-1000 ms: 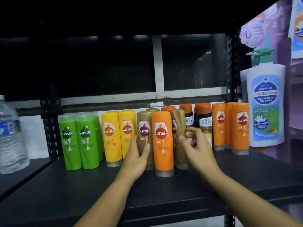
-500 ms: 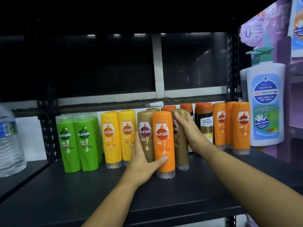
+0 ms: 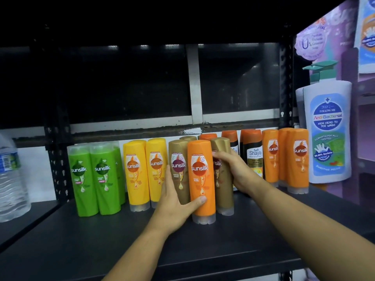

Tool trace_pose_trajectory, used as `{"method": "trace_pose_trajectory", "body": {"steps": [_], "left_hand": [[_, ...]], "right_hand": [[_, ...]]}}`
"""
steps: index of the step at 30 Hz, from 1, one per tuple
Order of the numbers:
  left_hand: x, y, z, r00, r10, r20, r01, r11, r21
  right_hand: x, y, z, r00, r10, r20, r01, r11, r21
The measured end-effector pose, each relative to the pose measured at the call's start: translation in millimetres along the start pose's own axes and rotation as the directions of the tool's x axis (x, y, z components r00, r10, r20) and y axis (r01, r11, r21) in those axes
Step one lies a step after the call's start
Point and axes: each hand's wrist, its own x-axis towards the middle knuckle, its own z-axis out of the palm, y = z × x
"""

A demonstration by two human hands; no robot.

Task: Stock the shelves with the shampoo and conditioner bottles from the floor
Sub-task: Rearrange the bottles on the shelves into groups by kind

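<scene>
My left hand [image 3: 174, 207] clasps the glossy orange Sunsilk bottle [image 3: 202, 179], thumb across its front. My right hand [image 3: 240, 173] wraps the rounded brown Sunsilk bottle [image 3: 223, 191] just beside it. Both stand mid-row on the matte black shelf [image 3: 121, 250], well back from its front edge.

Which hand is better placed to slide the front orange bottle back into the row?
Left, probably. The left hand has its thumb across the front orange bottle near its base, while the right hand is wrapped round the brown bottle beside it.
</scene>
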Motion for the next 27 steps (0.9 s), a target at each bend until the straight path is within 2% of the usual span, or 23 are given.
{"method": "trace_pose_trajectory", "body": {"steps": [8, 21, 27], "left_hand": [[0, 0, -1, 1.0, -0.003, 0.002, 0.003, 1.0, -0.001], [1, -3, -1, 1.0, -0.003, -0.002, 0.003, 1.0, -0.01], [2, -4, -1, 1.0, -0.004, -0.005, 0.003, 1.0, -0.011]], "right_hand": [[-2, -1, 0, 1.0, -0.02, 0.013, 0.019, 0.999, 0.038], [-5, -6, 2, 0.994, 0.042, 0.099, -0.048, 0.998, 0.051], [-13, -8, -1, 1.0, -0.017, 0.023, 0.017, 1.0, -0.021]]}}
